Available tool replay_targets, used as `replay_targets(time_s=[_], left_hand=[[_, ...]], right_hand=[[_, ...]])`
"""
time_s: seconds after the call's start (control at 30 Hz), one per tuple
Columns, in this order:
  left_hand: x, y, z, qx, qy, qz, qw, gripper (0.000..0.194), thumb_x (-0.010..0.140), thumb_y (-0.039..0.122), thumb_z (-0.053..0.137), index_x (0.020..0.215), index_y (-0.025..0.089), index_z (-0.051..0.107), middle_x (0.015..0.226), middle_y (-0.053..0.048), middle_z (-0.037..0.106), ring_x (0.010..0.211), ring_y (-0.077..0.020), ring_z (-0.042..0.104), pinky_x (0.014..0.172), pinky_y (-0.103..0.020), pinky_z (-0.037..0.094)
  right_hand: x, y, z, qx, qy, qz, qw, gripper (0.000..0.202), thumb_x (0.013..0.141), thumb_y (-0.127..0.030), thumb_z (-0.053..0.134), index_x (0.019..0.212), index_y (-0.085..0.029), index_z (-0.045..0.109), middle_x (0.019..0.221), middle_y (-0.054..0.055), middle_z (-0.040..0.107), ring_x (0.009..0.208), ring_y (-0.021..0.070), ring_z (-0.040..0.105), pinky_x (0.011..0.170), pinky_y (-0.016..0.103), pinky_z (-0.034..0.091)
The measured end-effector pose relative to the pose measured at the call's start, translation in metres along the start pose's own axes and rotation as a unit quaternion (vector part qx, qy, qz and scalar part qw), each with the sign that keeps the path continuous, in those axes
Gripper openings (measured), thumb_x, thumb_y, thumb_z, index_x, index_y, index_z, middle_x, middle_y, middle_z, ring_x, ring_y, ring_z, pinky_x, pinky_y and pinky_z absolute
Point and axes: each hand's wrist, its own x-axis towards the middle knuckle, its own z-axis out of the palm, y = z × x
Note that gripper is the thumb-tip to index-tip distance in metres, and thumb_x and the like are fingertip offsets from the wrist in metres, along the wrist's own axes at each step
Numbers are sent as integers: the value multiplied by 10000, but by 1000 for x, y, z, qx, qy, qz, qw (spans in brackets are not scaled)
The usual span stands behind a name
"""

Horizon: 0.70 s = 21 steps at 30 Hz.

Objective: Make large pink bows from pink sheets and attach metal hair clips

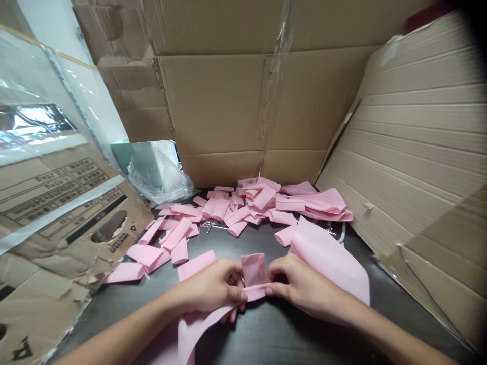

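Note:
My left hand (pixel 213 285) pinches a pink strip (pixel 254 292) of thin, soft sheet between thumb and fingers. From the same hand, a long pink tail (pixel 198 332) curves down toward the bottom edge. My right hand (pixel 304 288) has its thumb and fingertips closed on the strip's other side, a short span away. A small folded pink flap (pixel 253 268) stands up between both hands; whether it joins the strip is unclear. Behind my right forearm lies a broad, rounded pink sheet (pixel 335 258). Another flat pink piece (pixel 198 264) shows beyond my left hand.
Many folded pink pieces (pixel 218 208) lie heaped across the back of the dark table (pixel 281 334). Larger folded pink sheets (pixel 323 203) rest at back right. Cardboard walls (pixel 216 101) enclose the back and sides. A clear plastic bag (pixel 160 177) sits at back left.

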Motion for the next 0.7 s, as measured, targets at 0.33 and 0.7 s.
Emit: replay_targets(time_s=[0.33,0.7], left_hand=[[0,1,-5,21,8,-25,999,141,763,267,595,801,145,537,664,-26,627,470,-117,556,430,-210,404],[-2,15,0,60,40,34,997,140,763,256,636,827,137,598,726,22,542,652,-94,469,594,-207,333]], right_hand=[[-3,-12,-4,-11,5,-2,1000,122,790,-281,680,735,-174,703,778,26,712,804,200,609,721,280,392],[-2,-11,-1,41,-4,2,999,142,781,-268,654,710,-150,689,689,15,687,664,160,585,588,248,380]])
